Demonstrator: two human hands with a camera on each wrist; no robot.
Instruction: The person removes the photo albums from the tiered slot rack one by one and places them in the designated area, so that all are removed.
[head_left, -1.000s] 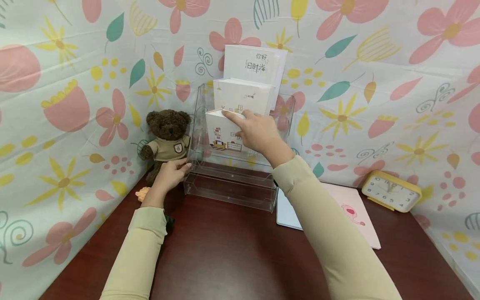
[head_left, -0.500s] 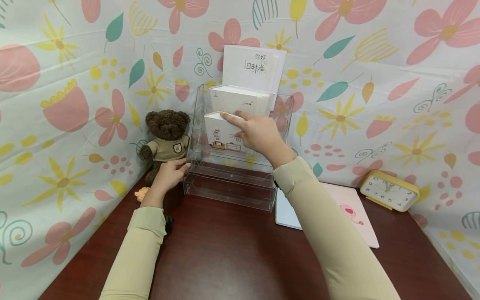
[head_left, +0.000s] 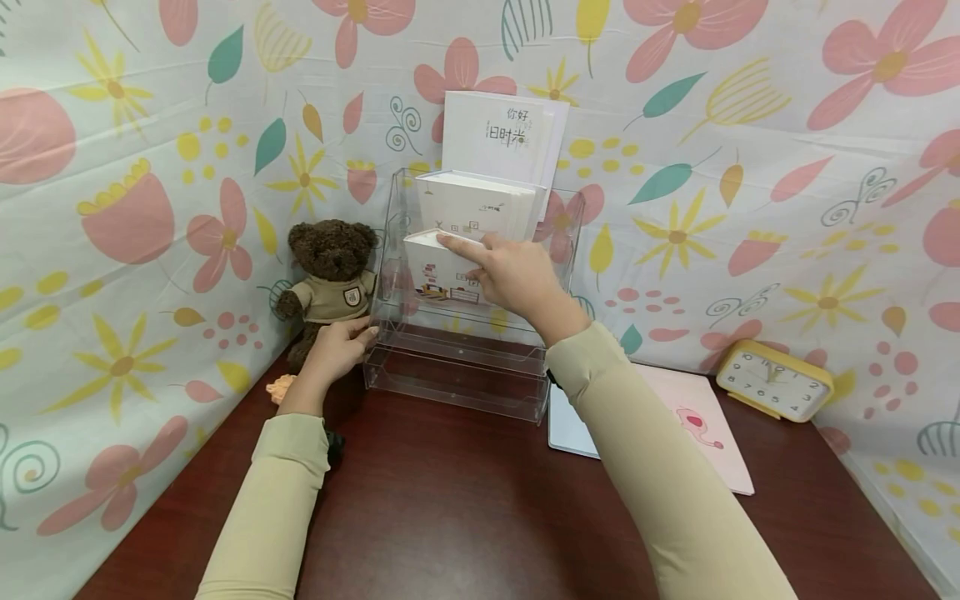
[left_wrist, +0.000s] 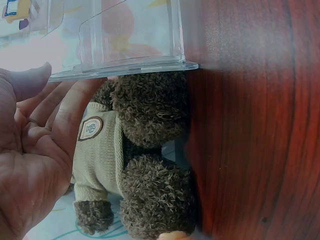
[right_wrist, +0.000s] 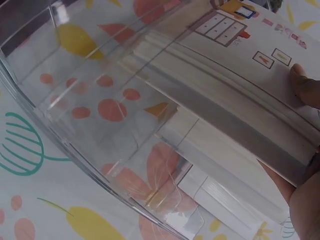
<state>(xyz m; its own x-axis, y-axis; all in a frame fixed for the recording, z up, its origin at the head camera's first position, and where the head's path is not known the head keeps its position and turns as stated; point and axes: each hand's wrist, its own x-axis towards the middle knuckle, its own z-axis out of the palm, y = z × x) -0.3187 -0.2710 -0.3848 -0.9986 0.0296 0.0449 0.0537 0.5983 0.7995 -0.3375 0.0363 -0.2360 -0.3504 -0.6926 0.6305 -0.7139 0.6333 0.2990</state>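
A clear acrylic tiered rack (head_left: 453, 398) stands against the wall. My right hand (head_left: 517, 279) holds the front white book (head_left: 442, 271), which has small room drawings on its cover. In the right wrist view, the thumb (right_wrist: 305, 87) lies on that cover, with other fingers behind the book. Behind it stand a second white book (head_left: 480, 204) and a taller one (head_left: 487, 125) with Chinese lettering. On the rack's left side wall, my left hand (head_left: 337, 350) grips the edge; the left wrist view shows its thumb (left_wrist: 30, 82) at the front and fingers along the outer side.
A brown teddy bear (head_left: 330, 254) in a beige sweater sits close to the rack's left side. A small orange object (head_left: 280, 389) lies by my left wrist. To the right are a blue booklet (head_left: 570, 425), a pink booklet (head_left: 693, 417) and a yellow clock (head_left: 776, 381).
My right hand and the front book have moved slightly down into the rack. The second book has dropped a little and leans back more. My left hand stays at the rack's side.
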